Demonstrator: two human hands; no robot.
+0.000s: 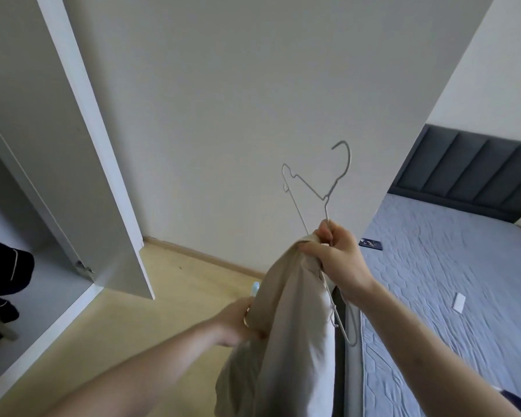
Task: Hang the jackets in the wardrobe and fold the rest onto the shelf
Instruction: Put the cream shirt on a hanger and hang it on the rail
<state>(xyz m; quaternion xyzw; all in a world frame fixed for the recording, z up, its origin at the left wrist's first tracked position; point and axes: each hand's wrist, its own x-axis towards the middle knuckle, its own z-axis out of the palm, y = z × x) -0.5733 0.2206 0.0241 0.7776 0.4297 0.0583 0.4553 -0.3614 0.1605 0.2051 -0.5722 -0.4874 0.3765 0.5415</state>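
Left of frame: open white wardrobe door panel, edge-on, with the wardrobe interior beyond it; a dark navy garment hangs or lies at the far left edge, partly cut off. Pale wood floor fills lower centre. A plain white wall spans the centre. Right of frame: bed with blue-grey quilted mattress and dark grey padded headboard; a small white flat object and a small dark card-like item lie on the mattress. Centre: beige cloth garment, bunched and hanging down, partly threaded on a thin grey wire hanger whose hook points up. Right hand: fingers curled round hanger and garment top. Left hand grips the fabric lower down.
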